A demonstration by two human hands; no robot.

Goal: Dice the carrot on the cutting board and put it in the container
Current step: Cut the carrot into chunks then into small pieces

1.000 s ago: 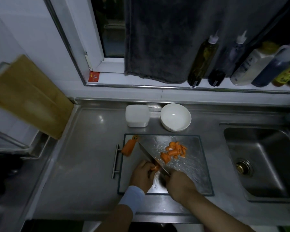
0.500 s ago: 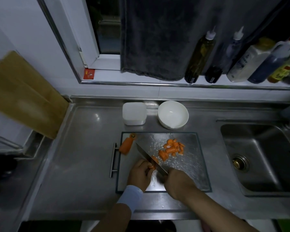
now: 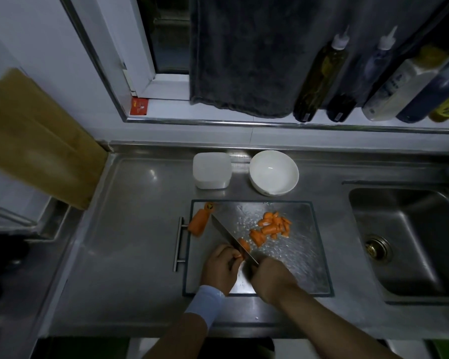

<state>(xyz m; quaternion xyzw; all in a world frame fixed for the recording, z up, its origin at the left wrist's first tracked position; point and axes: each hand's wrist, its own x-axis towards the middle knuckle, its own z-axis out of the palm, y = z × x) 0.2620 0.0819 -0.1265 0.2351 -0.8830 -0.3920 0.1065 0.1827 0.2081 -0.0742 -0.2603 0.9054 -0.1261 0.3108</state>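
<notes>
Steel counter [image 3: 130, 229] holds a board [image 3: 296, 270], where the left hand [image 3: 219, 268] pinches the carrot [image 3: 239, 256]. The right hand [image 3: 272, 278] grips a knife [image 3: 227, 235], blade just beside the left fingertips [image 3: 231, 257]; the container [image 3: 211, 171] stands beyond them.

I record a dim kitchen corner: a stainless steel counter [image 3: 130, 229] runs below a white wall [image 3: 31, 35], with a sink [image 3: 410, 257] set into it on the right and a brass-coloured drain [image 3: 377, 246] in the basin. Above the counter I note a white-framed window [image 3: 163, 42], dark behind the glass, with a dark grey towel [image 3: 249, 53] hanging across its right part and a row of bottles [image 3: 319, 79] standing on the sill [image 3: 182, 111]. On the left a wooden board [image 3: 36, 136] leans against the wall, and light shows as soft glare on the steel.
</notes>
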